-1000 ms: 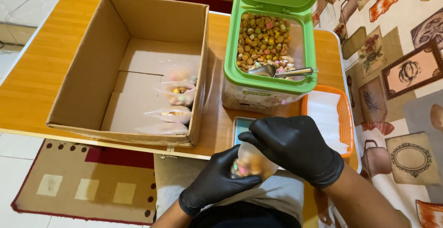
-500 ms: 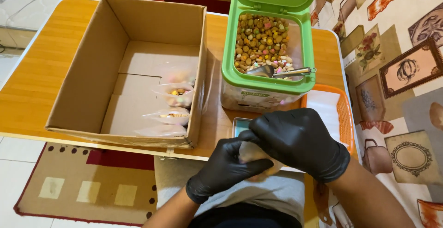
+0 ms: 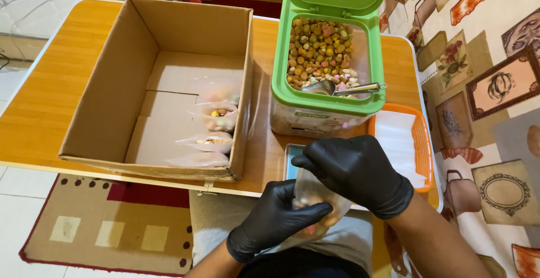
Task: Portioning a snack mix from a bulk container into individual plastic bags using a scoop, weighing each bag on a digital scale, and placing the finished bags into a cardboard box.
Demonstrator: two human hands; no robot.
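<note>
While both gloved hands, left [image 3: 270, 222] and right [image 3: 357, 174], are clenching it, the bag [image 3: 315, 196] below the tub [image 3: 326, 58] is showing only partly.

Both hands, left [image 3: 270, 222] and right [image 3: 360, 174], wear black gloves with a faint rubbery sheen, and between them sits a thin clear plastic bag [image 3: 315, 199], slightly glossy. The table [image 3: 50, 92] shows warm wood grain with a smooth finish. The box [image 3: 163, 81] is matt brown cardboard. The container [image 3: 329, 101] has smooth green plastic trim (its walls are clear), and the scoop [image 3: 343, 88] inside is shiny metal.
</note>
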